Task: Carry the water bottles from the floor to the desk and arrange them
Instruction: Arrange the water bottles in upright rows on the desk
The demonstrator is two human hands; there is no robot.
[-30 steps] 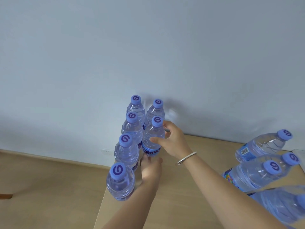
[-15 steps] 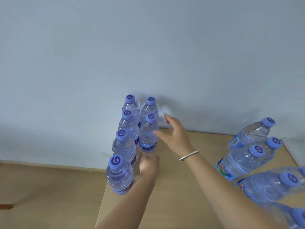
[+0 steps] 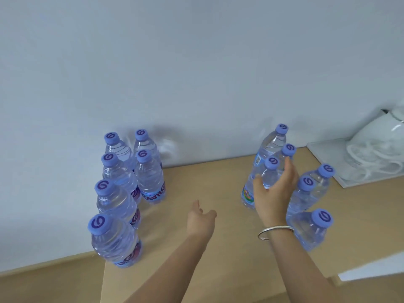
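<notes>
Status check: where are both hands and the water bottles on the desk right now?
Left hand open, empty, over tan wooden desk. Right hand open, reaching right cluster's clear blue-capped bottle. Six-bottle left group arranged. Nothing blocking.

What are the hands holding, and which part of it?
The left hand holds nothing. The right hand is open around a bottle just below its cap; whether it touches yet cannot be told.

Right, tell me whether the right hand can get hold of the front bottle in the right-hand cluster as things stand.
Probably yes. The right hand is open at the front bottle, thumb on one side and fingers on the other. Neighbouring bottles crowd close behind, so the fingers may brush them, but nothing blocks the near side.
</notes>
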